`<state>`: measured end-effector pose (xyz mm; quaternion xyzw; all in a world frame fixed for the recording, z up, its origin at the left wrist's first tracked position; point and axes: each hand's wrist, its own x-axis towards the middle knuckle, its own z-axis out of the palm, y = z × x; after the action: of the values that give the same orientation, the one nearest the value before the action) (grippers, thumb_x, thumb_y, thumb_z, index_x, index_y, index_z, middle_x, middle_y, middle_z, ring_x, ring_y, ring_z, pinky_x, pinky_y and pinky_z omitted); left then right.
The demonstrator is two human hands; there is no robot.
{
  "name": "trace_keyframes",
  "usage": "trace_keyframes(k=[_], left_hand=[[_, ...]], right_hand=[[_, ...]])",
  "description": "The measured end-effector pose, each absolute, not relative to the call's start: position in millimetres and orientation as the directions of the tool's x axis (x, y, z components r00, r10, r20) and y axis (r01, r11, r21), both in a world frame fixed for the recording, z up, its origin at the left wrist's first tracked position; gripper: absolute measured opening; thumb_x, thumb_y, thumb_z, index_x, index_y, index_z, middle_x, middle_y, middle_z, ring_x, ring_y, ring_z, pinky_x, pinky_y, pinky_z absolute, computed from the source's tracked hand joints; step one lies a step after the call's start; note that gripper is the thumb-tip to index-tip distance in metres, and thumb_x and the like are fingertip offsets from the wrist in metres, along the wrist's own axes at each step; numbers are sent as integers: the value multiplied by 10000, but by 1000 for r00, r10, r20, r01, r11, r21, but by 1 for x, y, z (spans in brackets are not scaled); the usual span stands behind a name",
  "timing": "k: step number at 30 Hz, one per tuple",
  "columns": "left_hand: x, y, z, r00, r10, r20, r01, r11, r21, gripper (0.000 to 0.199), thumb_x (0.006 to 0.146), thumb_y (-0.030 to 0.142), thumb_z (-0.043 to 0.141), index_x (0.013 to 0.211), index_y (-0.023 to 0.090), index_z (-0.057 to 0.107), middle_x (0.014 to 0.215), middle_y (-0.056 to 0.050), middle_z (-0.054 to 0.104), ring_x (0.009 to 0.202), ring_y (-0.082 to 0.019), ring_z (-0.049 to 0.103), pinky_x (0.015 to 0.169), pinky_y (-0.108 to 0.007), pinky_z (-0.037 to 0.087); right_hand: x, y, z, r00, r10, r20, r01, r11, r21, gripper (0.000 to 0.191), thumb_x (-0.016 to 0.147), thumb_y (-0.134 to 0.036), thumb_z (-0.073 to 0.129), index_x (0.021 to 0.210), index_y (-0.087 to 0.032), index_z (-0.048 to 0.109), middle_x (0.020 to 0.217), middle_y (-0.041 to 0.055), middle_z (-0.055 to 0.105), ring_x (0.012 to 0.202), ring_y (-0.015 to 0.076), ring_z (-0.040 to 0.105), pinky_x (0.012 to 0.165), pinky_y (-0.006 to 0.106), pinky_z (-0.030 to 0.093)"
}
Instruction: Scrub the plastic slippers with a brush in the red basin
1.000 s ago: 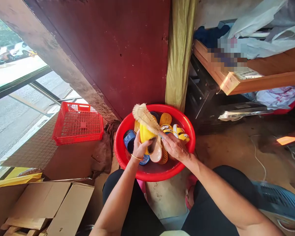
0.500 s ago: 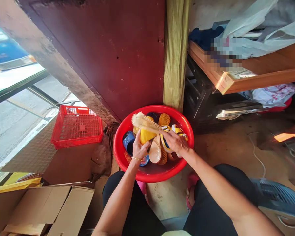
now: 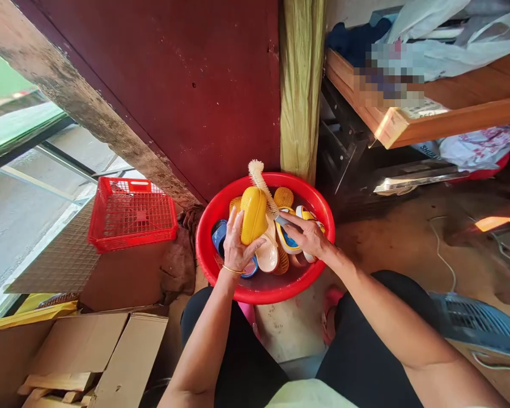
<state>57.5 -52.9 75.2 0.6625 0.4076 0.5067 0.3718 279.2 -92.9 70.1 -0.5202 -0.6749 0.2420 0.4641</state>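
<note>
Left hand (image 3: 236,246) has a yellow shoe (image 3: 254,214), right hand (image 3: 308,233) has a brush (image 3: 264,190), both over the red tub (image 3: 266,296).

Room: tub's far rim sits close to the dark red door (image 3: 174,85) and the hanging curtain (image 3: 300,90). Near rim comes between the person's knees (image 3: 365,340), little space there. Right of tub, bare floor (image 3: 378,243) up to the fan (image 3: 480,317), which is lower right. Left of tub, red crate (image 3: 131,246) on cardboard; open carton (image 3: 130,351) lower left of tub. Above the tub, open air around both hands.

Hands: left partly open, curved round the shoe, fingers up its left side, thumb spread under the lower end. Right closed round the brush's grey handle, index finger stretched along it. Bristles point up and away, alongside the shoe's right edge; contact unclear. Inside tub, below the hands: murky water, pale pink slipper (image 3: 267,255), blue slipper (image 3: 219,235), yellow-and-white sandals, more footwear partly hidden.

Writing: "SHUA" on a sack (image 3: 428,151) right of tub, under the wooden tray (image 3: 463,124), rest covered. Printed paper (image 3: 425,109) on that tray, too small to read; patch beside it is pixelated.
</note>
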Motion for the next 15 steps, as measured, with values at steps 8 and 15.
trace_keyframes(k=[8, 15], left_hand=[[64, -65, 84, 59, 884, 463, 318, -457, 831, 474, 748, 367, 793, 1191, 247, 674, 1535, -112, 418, 1465, -372, 290, 1192, -539, 227], [70, -65, 78, 27, 965, 261, 44, -262, 964, 619, 715, 374, 822, 1280, 256, 599, 1477, -93, 487, 1439, -332, 350, 1127, -434, 389]], right_hand=[[283, -93, 74, -27, 910, 414, 518, 367, -773, 457, 947, -335, 486, 1373, -224, 609, 1325, 52, 671, 1238, 224, 609, 1077, 388, 474], [281, -96, 74, -14, 916, 401, 523, 348, -778, 508, 919, -359, 523, 1409, -228, 562, 1360, 45, 646, 1221, 230, 611, 1072, 394, 470]])
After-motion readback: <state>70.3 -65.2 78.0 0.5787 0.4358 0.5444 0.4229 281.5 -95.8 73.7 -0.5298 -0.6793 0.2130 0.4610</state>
